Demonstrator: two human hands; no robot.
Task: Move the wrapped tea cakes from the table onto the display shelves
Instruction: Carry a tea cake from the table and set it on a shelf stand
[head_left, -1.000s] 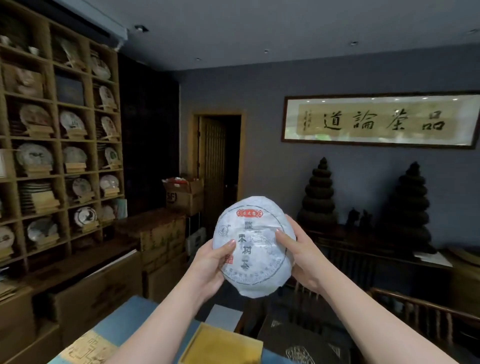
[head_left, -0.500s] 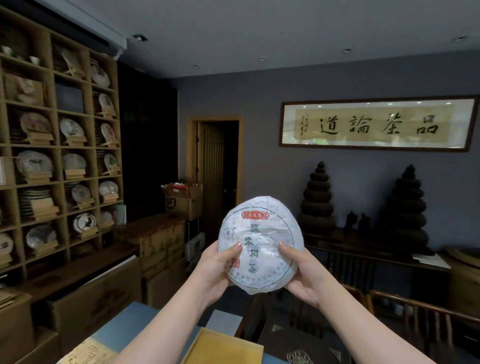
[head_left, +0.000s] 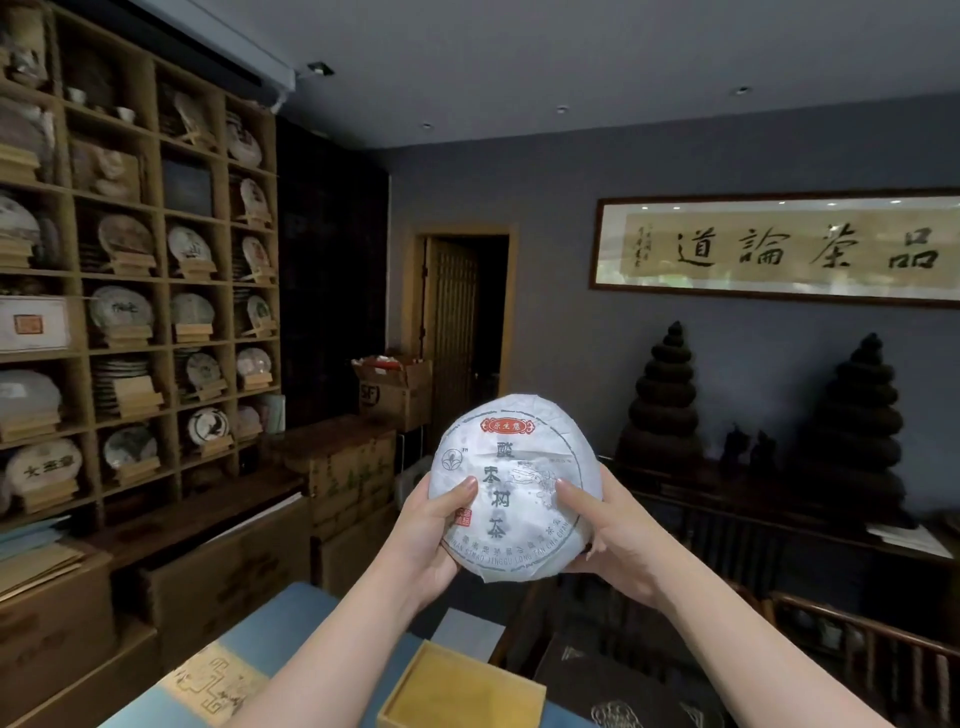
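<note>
A round tea cake (head_left: 514, 488) in white paper with a red label and dark characters is held up in front of me, face toward the camera. My left hand (head_left: 428, 530) grips its lower left edge, thumb on the front. My right hand (head_left: 605, 525) grips its lower right edge, thumb on the front too. The wooden display shelves (head_left: 161, 280) fill the left wall, several compartments holding wrapped tea cakes on small wooden stands.
Below me lies a table with a blue cloth (head_left: 291, 618) and an open yellow box (head_left: 460, 691). Cardboard cartons (head_left: 353, 467) stack beside the shelves. A doorway (head_left: 462, 322), dark tiered sculptures (head_left: 665, 400) on a sideboard and wooden chairs (head_left: 862, 649) stand ahead and right.
The view has shifted left and the shelves take more of the frame. The tea cake has sunk a little and tilted upright, both hands keeping their hold.
</note>
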